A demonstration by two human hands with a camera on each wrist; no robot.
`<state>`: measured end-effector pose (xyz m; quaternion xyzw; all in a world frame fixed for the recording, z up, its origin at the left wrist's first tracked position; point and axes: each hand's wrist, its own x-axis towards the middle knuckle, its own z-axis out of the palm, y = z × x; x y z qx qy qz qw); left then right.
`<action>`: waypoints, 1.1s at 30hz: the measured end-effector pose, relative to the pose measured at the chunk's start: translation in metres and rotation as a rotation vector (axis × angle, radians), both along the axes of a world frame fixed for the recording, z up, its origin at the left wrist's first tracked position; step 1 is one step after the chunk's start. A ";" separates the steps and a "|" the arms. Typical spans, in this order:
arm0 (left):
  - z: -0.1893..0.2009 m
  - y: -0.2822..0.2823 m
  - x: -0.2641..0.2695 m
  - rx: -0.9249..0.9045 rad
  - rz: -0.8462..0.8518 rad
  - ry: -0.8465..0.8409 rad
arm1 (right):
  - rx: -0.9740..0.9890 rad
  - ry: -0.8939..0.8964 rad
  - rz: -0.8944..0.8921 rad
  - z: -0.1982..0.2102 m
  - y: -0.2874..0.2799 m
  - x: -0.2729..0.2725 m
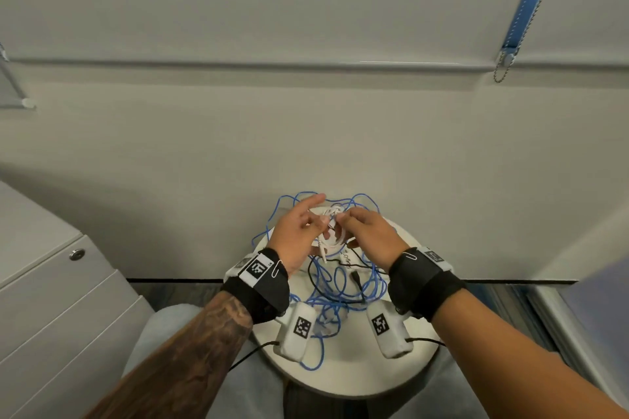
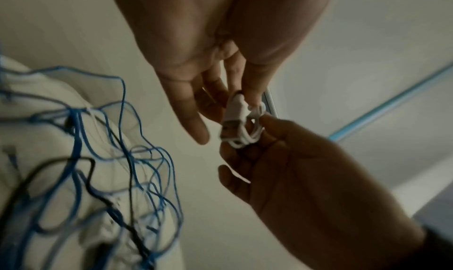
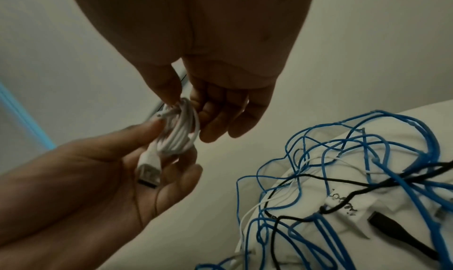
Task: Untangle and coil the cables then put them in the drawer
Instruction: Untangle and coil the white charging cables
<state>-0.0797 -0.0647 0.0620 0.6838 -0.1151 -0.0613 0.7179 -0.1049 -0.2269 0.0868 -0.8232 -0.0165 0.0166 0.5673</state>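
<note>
Looking down in the head view, we see our left hand (image 1: 299, 235) and right hand (image 1: 369, 236) pinching a coiled white cable (image 1: 332, 231) at lower centre, above the round white table (image 1: 343, 374) where blue cable (image 1: 335, 286) and black cable (image 1: 340, 296) lie tangled. A closed drawer cabinet (image 1: 58, 299) stands lower left. At the left wrist, fingers grip the coil's USB plug (image 2: 232, 123). At the right wrist, fingertips (image 3: 210, 132) clamp its loops.
</note>
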 end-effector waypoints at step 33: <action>-0.053 0.022 0.035 0.007 -0.212 0.373 | 0.322 0.018 0.032 -0.079 -0.003 0.025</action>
